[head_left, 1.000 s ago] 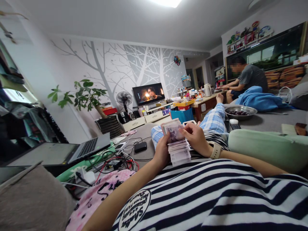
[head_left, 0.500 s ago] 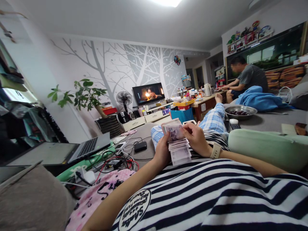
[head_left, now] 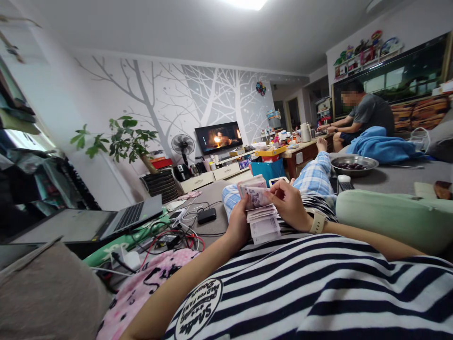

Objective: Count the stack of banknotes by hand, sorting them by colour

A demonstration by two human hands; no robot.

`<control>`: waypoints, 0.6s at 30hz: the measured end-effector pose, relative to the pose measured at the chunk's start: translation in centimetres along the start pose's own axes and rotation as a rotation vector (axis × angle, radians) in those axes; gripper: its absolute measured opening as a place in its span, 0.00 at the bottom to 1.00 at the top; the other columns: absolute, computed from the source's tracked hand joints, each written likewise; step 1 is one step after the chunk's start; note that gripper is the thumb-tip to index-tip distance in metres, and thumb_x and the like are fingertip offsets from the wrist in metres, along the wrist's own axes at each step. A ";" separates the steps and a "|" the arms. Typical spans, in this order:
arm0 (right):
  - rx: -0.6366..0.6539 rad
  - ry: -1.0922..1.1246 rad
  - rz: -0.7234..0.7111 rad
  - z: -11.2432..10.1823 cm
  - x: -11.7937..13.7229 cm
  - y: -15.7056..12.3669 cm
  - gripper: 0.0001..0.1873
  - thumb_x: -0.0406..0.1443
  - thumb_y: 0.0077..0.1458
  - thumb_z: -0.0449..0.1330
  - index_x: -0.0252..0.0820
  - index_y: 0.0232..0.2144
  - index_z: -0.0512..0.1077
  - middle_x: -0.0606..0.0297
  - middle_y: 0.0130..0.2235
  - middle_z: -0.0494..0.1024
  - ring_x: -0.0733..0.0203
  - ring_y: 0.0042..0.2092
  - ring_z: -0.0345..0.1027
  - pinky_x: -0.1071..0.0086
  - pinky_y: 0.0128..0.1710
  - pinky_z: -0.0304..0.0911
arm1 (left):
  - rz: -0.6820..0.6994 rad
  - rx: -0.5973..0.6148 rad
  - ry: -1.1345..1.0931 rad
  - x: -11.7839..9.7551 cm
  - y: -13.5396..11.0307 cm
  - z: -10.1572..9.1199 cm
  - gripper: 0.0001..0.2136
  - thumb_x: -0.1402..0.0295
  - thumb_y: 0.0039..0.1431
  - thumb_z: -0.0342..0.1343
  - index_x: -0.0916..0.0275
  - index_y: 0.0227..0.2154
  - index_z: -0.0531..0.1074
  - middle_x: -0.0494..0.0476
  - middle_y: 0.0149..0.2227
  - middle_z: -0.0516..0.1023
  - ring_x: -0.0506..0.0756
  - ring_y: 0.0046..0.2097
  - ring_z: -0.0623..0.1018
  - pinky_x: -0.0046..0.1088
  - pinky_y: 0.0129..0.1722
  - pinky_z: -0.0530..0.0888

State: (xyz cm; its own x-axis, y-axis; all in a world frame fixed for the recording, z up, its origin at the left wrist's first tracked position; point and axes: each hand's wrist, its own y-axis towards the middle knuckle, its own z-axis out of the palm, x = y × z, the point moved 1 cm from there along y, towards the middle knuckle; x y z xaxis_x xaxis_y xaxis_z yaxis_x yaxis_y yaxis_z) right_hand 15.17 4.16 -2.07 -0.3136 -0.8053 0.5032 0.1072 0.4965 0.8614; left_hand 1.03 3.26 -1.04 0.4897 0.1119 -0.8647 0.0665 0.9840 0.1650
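Observation:
A wad of banknotes (head_left: 255,197) is held over my lap, its purple-grey top note showing a 5. My left hand (head_left: 239,222) grips the wad from the left, the thumb lying on its face. Several notes are folded down below the thumb and hang fanned toward my striped shirt (head_left: 269,288). With thumb and forefinger pinched, my right hand (head_left: 290,205) has hold of the right edge of the top note. A pale watch (head_left: 317,222) sits on my right wrist. The fingers behind the wad are hidden.
Left of me lie an open laptop (head_left: 129,219), tangled cables and a black box (head_left: 206,216). To the right are a green cushion (head_left: 384,219), a remote (head_left: 346,185) and a metal bowl (head_left: 354,163) of dark fruit. Another person (head_left: 371,113) sits at the far table.
The top note has bent and tilted between my hands, its printed 5 shifting slightly. My right fingers have moved a little over its edge. Both arms stay nearly in place.

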 end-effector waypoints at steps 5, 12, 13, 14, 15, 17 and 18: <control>0.078 0.052 -0.072 -0.2 0.2 -0.3 0.10 0.43 0.57 0.57 0.43 0.30 0.69 0.70 0.25 0.71 0.66 0.26 0.62 0.70 0.32 0.62 | 0.080 -0.078 0.064 0.1 0.2 -0.1 0.07 0.67 0.50 0.56 0.64 0.27 0.75 0.55 0.24 0.79 0.60 0.39 0.79 0.32 0.37 0.75; 0.146 0.108 -0.131 -0.3 0.1 -0.3 0.12 0.42 0.61 0.52 0.42 0.32 0.71 0.67 0.29 0.73 0.64 0.31 0.66 0.70 0.37 0.62 | 0.114 -0.099 0.094 0.3 0.5 -0.7 0.07 0.65 0.45 0.60 0.64 0.21 0.72 0.54 0.22 0.77 0.57 0.32 0.78 0.29 0.33 0.73; 0.145 0.108 -0.127 -0.3 0.0 -0.3 0.13 0.43 0.61 0.52 0.42 0.31 0.71 0.67 0.29 0.73 0.64 0.31 0.66 0.70 0.37 0.62 | 0.115 -0.111 0.086 0.3 0.5 -0.7 0.08 0.64 0.45 0.61 0.64 0.21 0.72 0.53 0.22 0.77 0.57 0.32 0.78 0.29 0.32 0.73; 0.147 0.106 -0.121 -0.3 0.0 -0.3 0.13 0.43 0.61 0.52 0.42 0.31 0.70 0.67 0.28 0.73 0.64 0.31 0.66 0.70 0.36 0.62 | 0.109 -0.114 0.076 0.4 0.5 -0.7 0.07 0.64 0.45 0.61 0.64 0.22 0.73 0.53 0.22 0.77 0.57 0.33 0.78 0.29 0.32 0.74; 0.150 0.103 -0.114 -0.3 0.0 -0.3 0.13 0.43 0.60 0.53 0.42 0.30 0.70 0.67 0.28 0.72 0.64 0.31 0.66 0.70 0.36 0.62 | 0.095 -0.109 0.064 0.4 0.5 -0.6 0.07 0.64 0.45 0.61 0.63 0.22 0.73 0.52 0.22 0.77 0.57 0.33 0.78 0.30 0.33 0.74; 0.156 0.094 -0.097 -0.4 0.1 -0.3 0.14 0.44 0.60 0.53 0.43 0.29 0.70 0.67 0.27 0.72 0.64 0.31 0.66 0.70 0.36 0.62 | 0.071 -0.091 0.050 0.3 0.5 -0.5 0.08 0.64 0.45 0.61 0.64 0.23 0.73 0.53 0.23 0.78 0.59 0.35 0.79 0.32 0.34 0.75; 0.156 0.091 -0.088 -0.4 0.1 -0.3 0.13 0.44 0.60 0.53 0.43 0.29 0.70 0.67 0.27 0.72 0.64 0.30 0.66 0.69 0.35 0.62 | 0.068 -0.088 0.050 0.3 0.5 -0.5 0.08 0.64 0.44 0.61 0.64 0.23 0.73 0.53 0.23 0.78 0.59 0.36 0.79 0.32 0.35 0.75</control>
State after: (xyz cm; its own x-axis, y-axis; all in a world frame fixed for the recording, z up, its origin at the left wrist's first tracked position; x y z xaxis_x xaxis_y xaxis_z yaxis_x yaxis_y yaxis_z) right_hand 15.49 3.78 -2.29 -0.2281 -0.8703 0.4365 -0.0666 0.4612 0.8848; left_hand 0.76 3.86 -1.46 0.4462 0.1831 -0.8760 -0.0428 0.9821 0.1834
